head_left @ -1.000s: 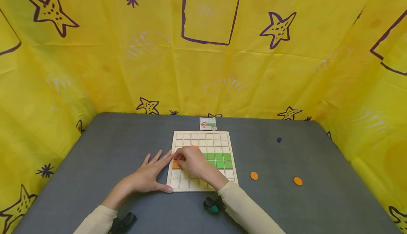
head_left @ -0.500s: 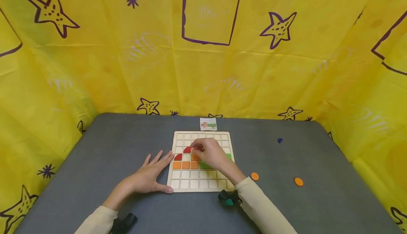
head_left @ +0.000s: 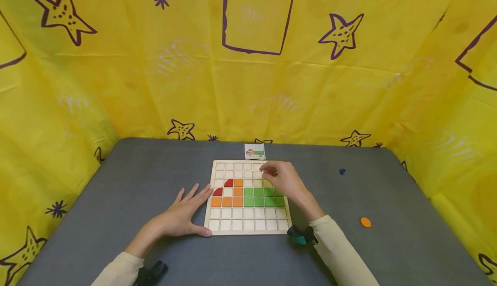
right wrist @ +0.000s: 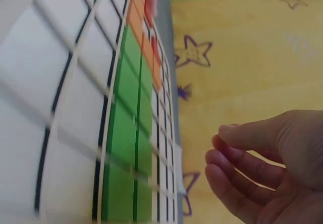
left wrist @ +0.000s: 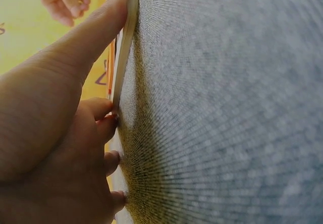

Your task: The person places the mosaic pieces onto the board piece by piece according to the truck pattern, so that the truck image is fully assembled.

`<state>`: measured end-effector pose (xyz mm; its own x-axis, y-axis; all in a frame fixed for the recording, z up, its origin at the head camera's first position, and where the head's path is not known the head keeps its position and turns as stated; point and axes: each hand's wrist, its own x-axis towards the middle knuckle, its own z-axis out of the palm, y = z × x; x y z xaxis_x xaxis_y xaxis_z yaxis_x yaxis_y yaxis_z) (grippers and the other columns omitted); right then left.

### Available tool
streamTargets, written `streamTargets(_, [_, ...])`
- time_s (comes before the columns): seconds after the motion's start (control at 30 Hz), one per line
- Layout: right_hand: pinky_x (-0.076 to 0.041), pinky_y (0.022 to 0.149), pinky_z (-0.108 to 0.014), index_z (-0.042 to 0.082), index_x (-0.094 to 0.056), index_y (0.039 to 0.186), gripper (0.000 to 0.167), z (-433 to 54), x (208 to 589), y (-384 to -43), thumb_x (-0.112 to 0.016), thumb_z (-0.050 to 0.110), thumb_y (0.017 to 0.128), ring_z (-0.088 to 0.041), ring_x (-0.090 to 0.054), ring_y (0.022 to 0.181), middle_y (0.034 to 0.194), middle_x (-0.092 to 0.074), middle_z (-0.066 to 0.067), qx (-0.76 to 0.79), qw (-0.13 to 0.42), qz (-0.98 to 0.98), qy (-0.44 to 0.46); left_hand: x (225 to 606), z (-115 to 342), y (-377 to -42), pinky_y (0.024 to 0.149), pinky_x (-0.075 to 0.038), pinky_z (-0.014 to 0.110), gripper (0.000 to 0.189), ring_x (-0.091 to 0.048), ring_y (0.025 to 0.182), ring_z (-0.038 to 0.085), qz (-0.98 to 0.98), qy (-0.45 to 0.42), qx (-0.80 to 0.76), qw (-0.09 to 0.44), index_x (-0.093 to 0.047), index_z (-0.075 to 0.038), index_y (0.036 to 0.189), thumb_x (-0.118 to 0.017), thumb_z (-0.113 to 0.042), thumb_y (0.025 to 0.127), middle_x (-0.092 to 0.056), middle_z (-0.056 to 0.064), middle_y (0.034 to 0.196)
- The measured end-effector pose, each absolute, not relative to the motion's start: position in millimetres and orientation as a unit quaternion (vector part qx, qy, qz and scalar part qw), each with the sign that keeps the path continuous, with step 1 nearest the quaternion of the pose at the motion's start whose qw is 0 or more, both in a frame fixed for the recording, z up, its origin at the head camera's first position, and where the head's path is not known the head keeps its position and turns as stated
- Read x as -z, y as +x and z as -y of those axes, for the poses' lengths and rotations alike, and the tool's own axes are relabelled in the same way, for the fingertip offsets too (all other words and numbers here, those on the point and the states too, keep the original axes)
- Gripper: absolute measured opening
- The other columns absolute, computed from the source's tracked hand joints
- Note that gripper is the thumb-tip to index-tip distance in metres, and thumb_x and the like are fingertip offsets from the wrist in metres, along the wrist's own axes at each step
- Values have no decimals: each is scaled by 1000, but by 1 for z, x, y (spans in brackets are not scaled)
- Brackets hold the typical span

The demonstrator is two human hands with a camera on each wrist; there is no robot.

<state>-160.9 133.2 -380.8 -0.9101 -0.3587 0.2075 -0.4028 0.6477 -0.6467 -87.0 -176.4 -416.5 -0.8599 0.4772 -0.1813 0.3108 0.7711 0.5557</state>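
Observation:
A wooden grid board (head_left: pixel 248 233) lies on the table. Two red quarter-round pieces (head_left: pixel 218 192), several orange square tiles (head_left: pixel 227 202) and a block of green square tiles (head_left: pixel 259 196) sit in its cells. My left hand (head_left: pixel 174 217) is spread at the board's left side, thumb and fingertips touching its edge. Over the board's upper right hovers my right hand (head_left: pixel 286 180), its fingers loosely curled. In the right wrist view, nothing shows between the right thumb and fingers (right wrist: pixel 237 133).
A small picture card (head_left: pixel 254 152) lies behind the board. On the right of the grey table (head_left: pixel 155 169) are a small dark blue piece (head_left: pixel 342 171) and an orange disc (head_left: pixel 366 222). A yellow printed cloth (head_left: pixel 248 87) surrounds the table.
My right hand has moved right and up across the board from the orange and red pieces, uncovering them and the green tiles. One orange disc is now hidden by the right arm. The left hand stays put.

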Motion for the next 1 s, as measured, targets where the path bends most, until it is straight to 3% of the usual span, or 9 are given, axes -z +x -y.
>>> streamTargets(0.63, [-54,71,-37,1,-73,103,15,-188,387,-172,-71,4,88,-19,-62,77,88,-71,-6,-334,43,929,157,415,177,-87,112,8,64,114,-1,149,41,-929,208,-264,156,-23,-10,157,-79,-60,70,-16,8,163])
streamTargets(1.0, [-54,78,-45,0,-72,106,18,-222,397,-179,-70,3,88,-27,-66,84,94,-72,-12,-302,55,944,119,415,176,-87,112,8,65,115,-1,149,41,-928,209,-262,160,-23,-11,157,-79,-60,70,-15,8,163])
